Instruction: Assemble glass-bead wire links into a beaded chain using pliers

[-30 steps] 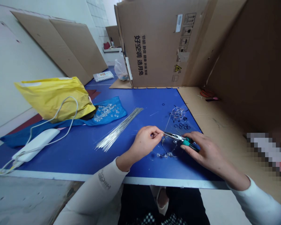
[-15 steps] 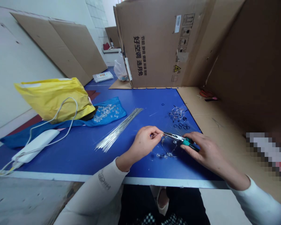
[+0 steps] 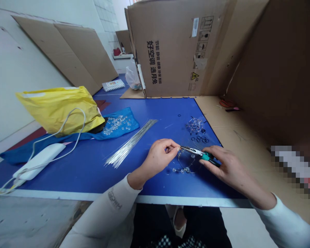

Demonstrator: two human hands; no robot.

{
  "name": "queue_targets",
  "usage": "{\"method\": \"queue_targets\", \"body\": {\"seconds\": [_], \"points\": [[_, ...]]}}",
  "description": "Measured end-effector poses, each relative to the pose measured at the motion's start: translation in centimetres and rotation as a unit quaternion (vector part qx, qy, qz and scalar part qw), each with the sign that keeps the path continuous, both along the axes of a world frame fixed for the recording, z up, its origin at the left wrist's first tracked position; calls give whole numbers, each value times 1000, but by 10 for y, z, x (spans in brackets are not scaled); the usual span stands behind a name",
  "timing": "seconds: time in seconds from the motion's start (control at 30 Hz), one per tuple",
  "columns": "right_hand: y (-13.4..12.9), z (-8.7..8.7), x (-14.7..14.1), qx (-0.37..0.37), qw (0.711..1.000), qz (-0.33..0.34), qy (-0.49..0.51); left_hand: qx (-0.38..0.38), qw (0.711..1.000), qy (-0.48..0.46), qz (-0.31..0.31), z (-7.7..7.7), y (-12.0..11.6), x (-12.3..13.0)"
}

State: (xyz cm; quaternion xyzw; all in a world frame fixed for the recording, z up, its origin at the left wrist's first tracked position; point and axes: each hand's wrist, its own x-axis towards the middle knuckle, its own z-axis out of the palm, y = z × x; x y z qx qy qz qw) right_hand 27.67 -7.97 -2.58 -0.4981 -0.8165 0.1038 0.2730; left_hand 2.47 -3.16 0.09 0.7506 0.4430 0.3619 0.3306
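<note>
Currently, the right hand (image 3: 228, 168) is closed around the teal handles of a pair of needle-nose pliers (image 3: 208, 156), with the narrow jaws nearly shut and pointing toward the left hand (image 3: 158, 156). The left hand's fingertips (image 3: 172, 148) are drawn into a narrow pinch just beside the plier tips; any item held there is too fine to identify.

The beaded wire frame (image 3: 186, 169), a curved wire piece carrying clear beads, lies on the blue counter (image 3: 80, 175) below the pliers, between the hands.

Beyond it, toward the counter's far right edge, are small black rings (image 3: 201, 139) and a tangled wire-and-bead cluster (image 3: 195, 125). Left of the hands, a bundle of straight silver wires (image 3: 130, 143) lies flat on the counter. Further left, clear glass beads (image 3: 115, 124) are spread on a blue cloth (image 3: 126, 124), which touches a yellow plastic bag (image 3: 59, 110). A white power adapter (image 3: 38, 162) with its cord rests at the counter's left side. A printed cardboard box panel (image 3: 167, 48) stands upright at the far edge, and cardboard sheets (image 3: 67, 51) lean against the wall at left.
</note>
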Motion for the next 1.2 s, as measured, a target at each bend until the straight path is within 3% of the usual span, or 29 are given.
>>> {"method": "queue_targets", "body": {"seconds": [0.33, 0.73, 1.03, 1.2], "points": [[5, -6, 0, -22, 999, -2, 40, -64, 997, -38, -9, -3, 4, -3], [4, -4, -2, -31, 997, -17, 61, -84, 994, -74, 5, -9, 6, -3], [11, -4, 4, -17, 993, -94, 65, -193, 957, -215, 4, -6, 9, -5], [18, -6, 17, -7, 984, -176, -24, -201, 951, -233, 12, -8, 13, -9]]}}
